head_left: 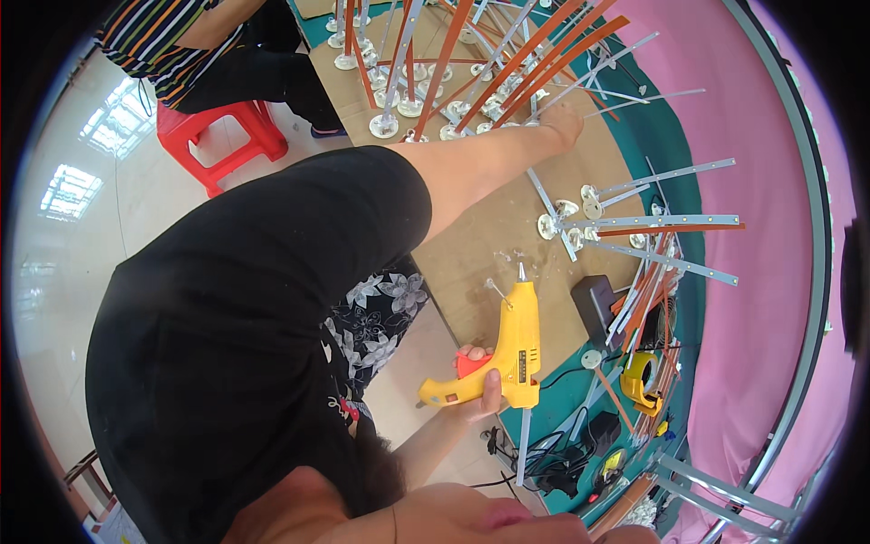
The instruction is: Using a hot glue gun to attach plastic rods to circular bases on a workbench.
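My right hand [480, 390] is wrapped round the handle of a yellow hot glue gun [519, 340], with fingers at its red trigger. The gun's metal nozzle points toward the far side, over a brown cardboard sheet [489, 236]. A pale glue stick [525, 444] comes out of its rear end. My left arm stretches across the cardboard, and my left hand [564, 125] is among upright orange strips [535, 68] and grey strips set in round white bases [383, 125]. The fingers of that hand are mostly hidden, so its grip is unclear.
More strips on white bases [593, 208] lie at the right. A dark box [594, 304], a yellow tape roll [642, 384] and black cables [557, 458] sit on the green table. A person in a striped top [154, 41] is beside a red stool [222, 136]. Pink cloth [752, 227] hangs beyond.
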### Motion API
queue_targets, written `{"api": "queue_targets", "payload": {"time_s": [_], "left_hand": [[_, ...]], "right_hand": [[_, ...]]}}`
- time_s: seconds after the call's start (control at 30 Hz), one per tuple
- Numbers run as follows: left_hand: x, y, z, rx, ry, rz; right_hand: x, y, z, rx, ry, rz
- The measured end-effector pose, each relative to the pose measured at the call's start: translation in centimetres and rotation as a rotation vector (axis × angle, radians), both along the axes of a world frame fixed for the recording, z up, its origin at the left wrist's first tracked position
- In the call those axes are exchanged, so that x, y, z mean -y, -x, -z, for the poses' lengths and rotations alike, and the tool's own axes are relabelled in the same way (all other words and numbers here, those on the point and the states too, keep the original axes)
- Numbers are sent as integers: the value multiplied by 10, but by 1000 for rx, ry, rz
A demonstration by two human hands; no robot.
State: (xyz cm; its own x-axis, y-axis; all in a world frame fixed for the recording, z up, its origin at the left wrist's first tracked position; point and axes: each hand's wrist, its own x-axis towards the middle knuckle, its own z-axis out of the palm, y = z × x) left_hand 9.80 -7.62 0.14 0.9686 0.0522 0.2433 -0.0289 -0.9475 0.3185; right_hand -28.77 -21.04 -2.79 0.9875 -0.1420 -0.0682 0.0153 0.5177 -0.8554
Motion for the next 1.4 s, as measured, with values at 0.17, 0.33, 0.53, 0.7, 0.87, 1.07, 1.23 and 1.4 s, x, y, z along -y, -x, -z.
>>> {"api": "queue_targets", "payload": {"time_s": [0.17, 0.33, 0.53, 0.7, 0.87, 1.07, 1.23, 1.4], "left_hand": [[-1, -4, 4, -39, 23, -1], [-3, 2, 2, -82, 127, -15], [-9, 42, -35, -136, -185, 205], [-13, 61, -15, -96, -45, 704], [-19, 92, -8, -35, 162, 728], [7, 99, -13, 9, 382, 897], [25, 107, -35, 95, 506, 979], [22, 119, -36, 59, 577, 862]], "right_hand": [[1, 1, 4, -29, 26, 45], [1, 2, 3, -50, 25, 55], [3, 1, 5, -19, 26, 66], [5, -3, 6, -4, 7, 27], [1, -2, 0, -17, 27, 21], [-4, 3, -7, -31, 30, 71], [-5, -1, -8, -25, 25, 21], [-4, 0, -8, -44, 68, 53]]}}
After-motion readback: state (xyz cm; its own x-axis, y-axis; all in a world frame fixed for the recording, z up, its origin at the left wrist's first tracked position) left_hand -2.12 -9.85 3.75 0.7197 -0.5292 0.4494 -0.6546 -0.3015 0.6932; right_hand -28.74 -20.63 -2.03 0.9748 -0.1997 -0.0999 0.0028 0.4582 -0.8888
